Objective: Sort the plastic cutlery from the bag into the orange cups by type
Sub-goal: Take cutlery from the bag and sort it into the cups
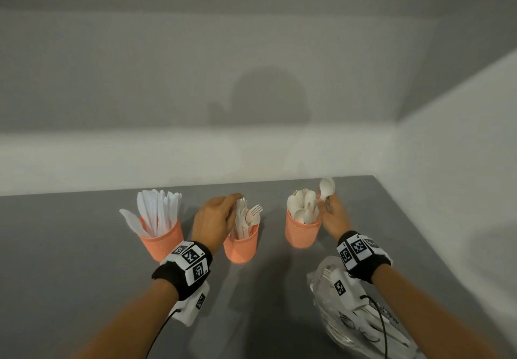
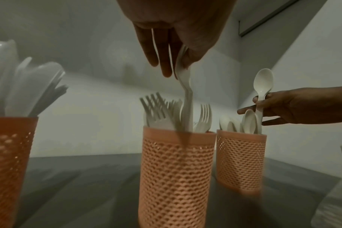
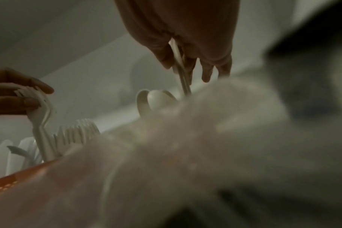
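Three orange mesh cups stand in a row on the grey table. The left cup [image 1: 162,242] holds white knives, the middle cup [image 1: 240,248] forks, the right cup [image 1: 302,231] spoons. My left hand [image 1: 215,218] pinches a white fork [image 2: 186,98] by its head, its handle down inside the middle cup [image 2: 176,174]. My right hand [image 1: 333,216] pinches a white spoon [image 1: 326,188] by its handle, bowl up, with the handle's end inside the right cup [image 2: 241,160]. The clear plastic bag [image 1: 361,319] with more cutlery lies under my right forearm.
A white wall runs behind the table, and another wall closes the right side. The grey tabletop [image 1: 70,260] stretches left of the knife cup. In the right wrist view the blurred bag [image 3: 185,154] fills most of the picture.
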A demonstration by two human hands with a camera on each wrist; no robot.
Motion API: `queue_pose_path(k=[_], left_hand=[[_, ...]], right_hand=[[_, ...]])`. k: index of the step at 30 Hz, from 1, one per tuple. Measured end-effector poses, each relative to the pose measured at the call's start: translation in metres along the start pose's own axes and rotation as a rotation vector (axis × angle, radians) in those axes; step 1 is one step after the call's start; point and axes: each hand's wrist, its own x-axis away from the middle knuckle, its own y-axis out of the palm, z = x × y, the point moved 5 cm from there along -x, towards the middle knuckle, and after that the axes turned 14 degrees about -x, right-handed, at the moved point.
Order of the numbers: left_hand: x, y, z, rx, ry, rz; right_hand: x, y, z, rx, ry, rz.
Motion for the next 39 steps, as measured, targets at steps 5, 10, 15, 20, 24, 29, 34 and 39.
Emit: queue_pose_path(k=[5, 10, 15, 20, 24, 29, 34, 39], left_hand=[[0.013, 0.019, -0.004, -0.18, 0.078, -0.08], [0.015, 0.035, -0.008, -0.269, 0.11, -0.152], [0.02, 0.041, 0.002, -0.317, 0.058, -0.393], [0.023, 0.05, 0.002, -0.296, 0.057, -0.489], [0.019, 0.042, 0.009, -0.293, 0.037, -0.396], [0.006, 0.019, 0.071, 0.158, 0.077, -0.247], [0.016, 0.029, 0.142, 0.52, 0.064, -0.413], [0.044, 0.075, 0.177, 0.425, 0.068, -0.552]], right_hand=[[0.0, -0.007, 0.01, 0.106, -0.024, 0.059], [0.0, 0.008, -0.003, 0.254, -0.13, -0.02], [-0.004, 0.028, 0.005, 0.741, -0.115, -0.223], [0.001, 0.037, 0.002, 0.899, 0.0, -0.318], [0.01, 0.024, -0.019, 0.673, 0.009, -0.206], [0.036, -0.013, -0.045, 0.372, -0.025, -0.22], [0.083, -0.054, -0.027, 0.482, 0.251, -0.406], [0.122, -0.082, 0.014, 0.871, 0.425, -0.532]])
